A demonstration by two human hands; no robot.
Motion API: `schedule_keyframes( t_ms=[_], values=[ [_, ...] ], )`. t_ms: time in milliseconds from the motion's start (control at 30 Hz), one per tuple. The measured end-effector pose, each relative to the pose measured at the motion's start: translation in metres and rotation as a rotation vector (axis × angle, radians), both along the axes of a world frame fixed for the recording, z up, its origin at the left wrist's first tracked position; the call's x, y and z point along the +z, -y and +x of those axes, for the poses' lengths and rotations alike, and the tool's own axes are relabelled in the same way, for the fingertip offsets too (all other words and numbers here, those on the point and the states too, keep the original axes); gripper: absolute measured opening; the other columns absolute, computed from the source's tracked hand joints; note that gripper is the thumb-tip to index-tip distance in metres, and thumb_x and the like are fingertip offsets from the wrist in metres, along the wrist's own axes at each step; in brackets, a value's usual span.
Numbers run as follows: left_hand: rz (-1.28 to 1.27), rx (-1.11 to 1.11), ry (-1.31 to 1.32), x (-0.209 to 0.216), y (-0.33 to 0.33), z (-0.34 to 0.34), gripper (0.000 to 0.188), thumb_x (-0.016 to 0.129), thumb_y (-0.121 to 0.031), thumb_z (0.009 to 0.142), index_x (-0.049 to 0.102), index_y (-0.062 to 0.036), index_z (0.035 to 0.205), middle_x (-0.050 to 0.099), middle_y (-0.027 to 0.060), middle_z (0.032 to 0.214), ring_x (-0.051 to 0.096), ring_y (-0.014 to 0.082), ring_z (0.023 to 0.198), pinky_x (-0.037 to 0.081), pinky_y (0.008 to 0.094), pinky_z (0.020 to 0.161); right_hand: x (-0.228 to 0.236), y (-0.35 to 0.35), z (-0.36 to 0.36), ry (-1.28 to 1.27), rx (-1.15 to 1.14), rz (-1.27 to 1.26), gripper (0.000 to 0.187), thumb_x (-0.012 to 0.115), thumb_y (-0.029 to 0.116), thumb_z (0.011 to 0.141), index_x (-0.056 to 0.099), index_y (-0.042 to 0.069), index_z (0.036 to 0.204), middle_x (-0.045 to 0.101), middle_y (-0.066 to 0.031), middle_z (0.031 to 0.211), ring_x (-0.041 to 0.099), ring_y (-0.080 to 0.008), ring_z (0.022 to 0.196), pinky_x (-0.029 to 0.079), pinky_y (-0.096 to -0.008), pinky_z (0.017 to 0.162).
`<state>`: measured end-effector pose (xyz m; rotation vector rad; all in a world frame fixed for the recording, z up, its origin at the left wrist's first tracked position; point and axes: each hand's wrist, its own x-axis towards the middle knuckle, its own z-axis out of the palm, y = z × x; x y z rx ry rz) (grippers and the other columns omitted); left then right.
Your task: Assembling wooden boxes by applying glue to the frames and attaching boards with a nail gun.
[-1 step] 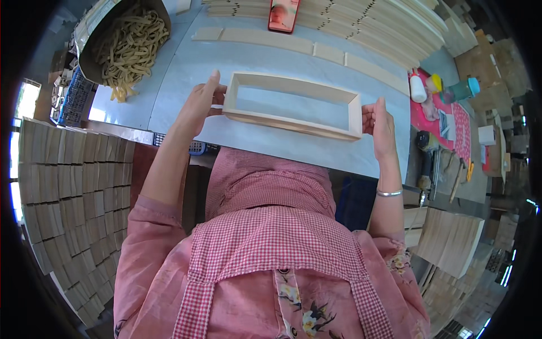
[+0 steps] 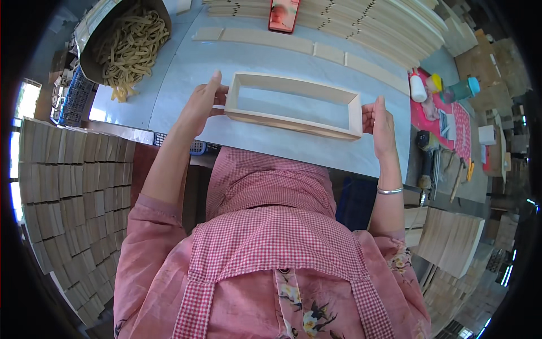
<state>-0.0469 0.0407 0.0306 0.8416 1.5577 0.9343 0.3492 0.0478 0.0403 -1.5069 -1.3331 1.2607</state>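
Note:
A long rectangular frame of pale wood [image 2: 354, 114], with the table surface showing through its middle, is held between my two hands near the table's front edge. My left hand [image 2: 199, 106] has its fingers against the frame's left end, thumb pointing up. At the right end, my right hand [image 2: 383, 125] presses its curled fingers to the outer face, thumb also raised. A silver bangle [image 2: 389, 192] circles my right wrist. Beyond the frame, a row of thin wooden strips [image 2: 268, 38] lies across the pale table [image 2: 186, 65].
Stacked wooden strips [image 2: 389, 28] fill the table's back, beside a phone [image 2: 283, 15]. At left, a container holds tan bands [image 2: 132, 48]. A white bottle [image 2: 418, 89] and a blue-lidded jar [image 2: 460, 90] stand on pink cloth at right. Wood blocks [image 2: 73, 198] are piled left.
My left hand and the frame's left end have shifted very slightly to the right. My right hand stays at the other end.

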Motion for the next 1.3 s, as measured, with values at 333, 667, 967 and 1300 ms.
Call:
schedule_keyframes(
  t_ms=[333,667,967,1300],
  values=[
    [0.063,-0.159,0.061,-0.014,0.019,0.002,0.048,0.061,-0.024,0.098,0.061,0.0153,0.125,0.066,0.0233,0.117,0.064,0.0237,0.101,0.053,0.0300,0.088,-0.024,0.007,0.000,0.005,0.003,0.077,0.061,0.041,0.049,0.107,0.073,-0.003,0.102,0.066,-0.0035,0.081,0.056,-0.0086,0.069,0.045,-0.0215,0.066],
    [0.085,-0.229,0.191,-0.030,0.024,-0.021,0.051,0.068,0.001,0.084,0.058,0.0114,0.134,0.068,0.0187,0.119,0.065,0.0223,0.098,0.054,0.0305,0.090,-0.047,0.011,0.009,0.021,0.194,0.128,0.044,0.054,0.009,0.096,0.057,-0.006,0.137,0.064,-0.0139,0.124,0.059,-0.0191,0.107,0.046,-0.0271,0.096],
    [0.130,-0.271,0.101,-0.026,0.024,-0.012,0.058,0.069,0.003,0.080,0.058,0.0065,0.137,0.067,0.0160,0.116,0.061,0.0225,0.104,0.050,0.0302,0.091,-0.053,0.020,0.014,-0.135,0.146,0.068,0.053,0.062,0.003,0.090,0.053,-0.004,0.141,0.064,-0.0124,0.123,0.059,-0.0179,0.101,0.049,-0.0267,0.089],
    [0.386,-0.082,0.278,-0.042,0.034,-0.014,0.050,0.045,0.014,0.082,0.056,0.0001,0.128,0.064,0.0127,0.121,0.059,0.0201,0.113,0.042,0.0296,0.102,-0.035,0.010,0.004,-0.072,0.099,0.355,0.033,0.059,-0.003,0.083,0.061,0.003,0.115,0.063,-0.0070,0.105,0.059,-0.0189,0.096,0.049,-0.0301,0.087]
  ],
)
